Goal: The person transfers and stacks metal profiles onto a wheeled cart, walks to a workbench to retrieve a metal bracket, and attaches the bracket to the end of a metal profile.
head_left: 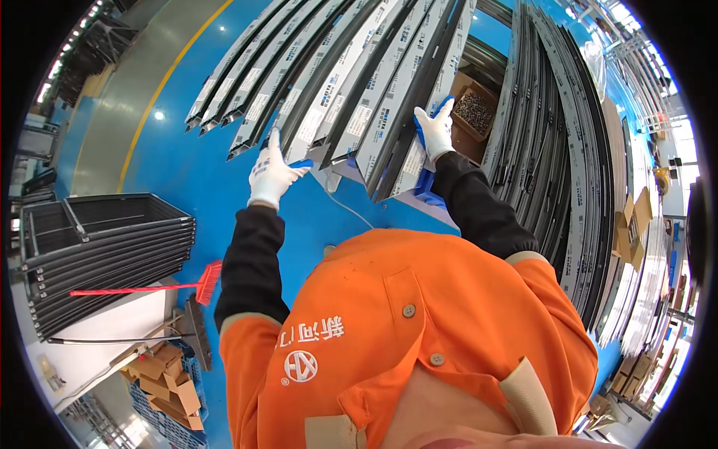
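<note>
Long dark metal profiles [378,112] with white printed film lie side by side, their ends pointing toward me. My left hand [274,173], in a white glove with blue coating, is at the near ends of the middle profiles. Its thumb sticks out to the right and its fingers point forward along a profile. My right hand [436,131], gloved alike, rests against the rightmost profile of this group. Its thumb and fingers are spread apart. Neither hand's fingers visibly wrap round a profile, though the palm sides are partly hidden.
Right of my right hand is a cardboard box [476,111] of small metal parts. Beyond it stand more long profiles [542,127]. On the left are stacked black frames [112,232], a red broom [208,283] and torn cardboard boxes [166,378]. A white cable [350,206] hangs below the profiles.
</note>
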`<state>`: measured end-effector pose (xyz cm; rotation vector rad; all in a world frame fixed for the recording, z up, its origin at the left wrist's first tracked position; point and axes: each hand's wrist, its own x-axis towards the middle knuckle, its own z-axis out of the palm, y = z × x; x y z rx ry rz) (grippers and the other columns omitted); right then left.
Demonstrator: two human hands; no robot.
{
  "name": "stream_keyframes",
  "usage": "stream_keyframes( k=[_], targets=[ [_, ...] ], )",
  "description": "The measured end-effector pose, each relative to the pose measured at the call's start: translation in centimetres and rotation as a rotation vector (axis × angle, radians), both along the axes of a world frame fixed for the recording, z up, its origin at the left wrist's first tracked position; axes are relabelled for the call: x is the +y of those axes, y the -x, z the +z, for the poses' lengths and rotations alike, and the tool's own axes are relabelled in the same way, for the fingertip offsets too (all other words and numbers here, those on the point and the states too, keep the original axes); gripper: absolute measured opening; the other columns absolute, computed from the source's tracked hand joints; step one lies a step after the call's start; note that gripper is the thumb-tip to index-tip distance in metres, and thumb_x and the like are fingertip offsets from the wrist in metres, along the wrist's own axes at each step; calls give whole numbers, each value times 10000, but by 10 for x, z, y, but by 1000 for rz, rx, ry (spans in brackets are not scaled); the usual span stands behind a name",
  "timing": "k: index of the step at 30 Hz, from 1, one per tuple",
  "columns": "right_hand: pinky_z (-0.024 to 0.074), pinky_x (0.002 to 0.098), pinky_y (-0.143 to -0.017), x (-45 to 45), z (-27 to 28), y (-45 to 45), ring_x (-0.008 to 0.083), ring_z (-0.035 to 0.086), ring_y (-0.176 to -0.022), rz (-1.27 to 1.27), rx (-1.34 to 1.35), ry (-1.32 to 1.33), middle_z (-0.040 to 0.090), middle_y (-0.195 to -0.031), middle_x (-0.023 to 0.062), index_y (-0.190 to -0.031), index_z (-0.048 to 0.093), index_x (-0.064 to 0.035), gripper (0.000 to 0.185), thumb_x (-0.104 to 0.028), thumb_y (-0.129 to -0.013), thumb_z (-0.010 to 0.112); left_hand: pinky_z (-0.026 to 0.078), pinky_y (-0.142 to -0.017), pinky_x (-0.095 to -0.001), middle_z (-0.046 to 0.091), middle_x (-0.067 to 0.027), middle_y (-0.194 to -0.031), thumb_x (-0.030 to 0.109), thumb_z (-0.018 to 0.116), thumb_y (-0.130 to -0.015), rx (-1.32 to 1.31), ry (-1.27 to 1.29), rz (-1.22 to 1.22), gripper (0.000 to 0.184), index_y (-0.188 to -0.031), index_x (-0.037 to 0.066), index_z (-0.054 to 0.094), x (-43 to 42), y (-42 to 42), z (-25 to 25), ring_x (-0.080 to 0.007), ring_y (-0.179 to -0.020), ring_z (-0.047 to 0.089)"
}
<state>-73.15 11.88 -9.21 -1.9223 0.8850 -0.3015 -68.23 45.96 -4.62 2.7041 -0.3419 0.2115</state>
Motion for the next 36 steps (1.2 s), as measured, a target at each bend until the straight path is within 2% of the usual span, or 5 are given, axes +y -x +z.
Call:
stream_keyframes(
  k=[2,8,17,32,36],
  targets=[
    [317,406,-1114,-2,0,-3,401,339,-1362,-9,-4,11,215,-1517,290,-1529,5,-23,945,-321,-885,630,508,-882,-350,631,-191,-1135,263,833,-701,374,-50,-52,951,-1479,88,316,-1,-10,2,-321,-983,654],
    [317,404,-1113,0,4,-2,402,344,-1359,-4,-6,36,234,-1510,292,-1529,17,-22,946,-324,-880,635,496,-891,-360,604,-198,-1197,302,784,-759,463,125,-110,894,-1496,130,309,49,-1,24,-327,-1026,632],
    [355,428,-1075,-2,-7,-3,439,421,-1272,-31,-74,63,315,-1430,337,-1526,53,-17,937,-326,-846,618,503,-796,-370,609,-179,-1118,315,775,-755,253,-330,68,900,-1500,130,304,50,46,20,-323,-940,638],
    [344,423,-1089,-20,-15,10,418,384,-1325,14,-106,-1,282,-1482,299,-1533,40,-38,946,-354,-871,638,484,-890,-383,456,-196,-1364,416,736,-779,435,123,-10,931,-1520,149,240,4,32,-14,-331,-1071,600],
    [341,424,-1093,-12,-7,12,417,381,-1327,17,-64,-9,282,-1481,300,-1534,39,-42,932,-340,-875,627,451,-970,-395,328,-222,-1482,355,747,-777,51,101,-95,924,-1519,136,243,37,11,-23,-369,-1168,541]
  ],
)
